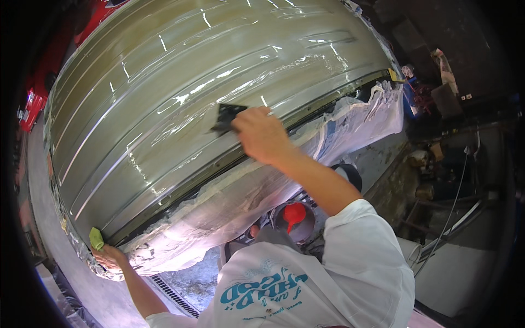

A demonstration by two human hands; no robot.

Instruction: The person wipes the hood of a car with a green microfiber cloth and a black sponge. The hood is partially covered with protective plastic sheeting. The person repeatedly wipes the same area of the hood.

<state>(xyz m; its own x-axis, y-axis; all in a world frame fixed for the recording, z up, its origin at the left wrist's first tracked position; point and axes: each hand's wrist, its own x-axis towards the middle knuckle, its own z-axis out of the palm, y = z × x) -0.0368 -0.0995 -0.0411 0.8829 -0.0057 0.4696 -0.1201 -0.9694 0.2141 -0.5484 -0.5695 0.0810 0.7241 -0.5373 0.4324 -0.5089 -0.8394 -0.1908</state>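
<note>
Dark workshop clutter fills the right side of the frame, and a red car shows at the upper left. Across the upper middle stretches a wide ribbed panel, glossy and wet-looking, with plastic sheeting along its lower edge. Near the centre, the right hand is closed on one end of a black pad, which lies over the panel. At the lower left, the left hand has its fingers closed around a green block at the panel's corner. Below centre, a red scoop sits in a bucket. Rubbing seems the step in hand; the next move probably calls for even pressure along the ridges.
</note>
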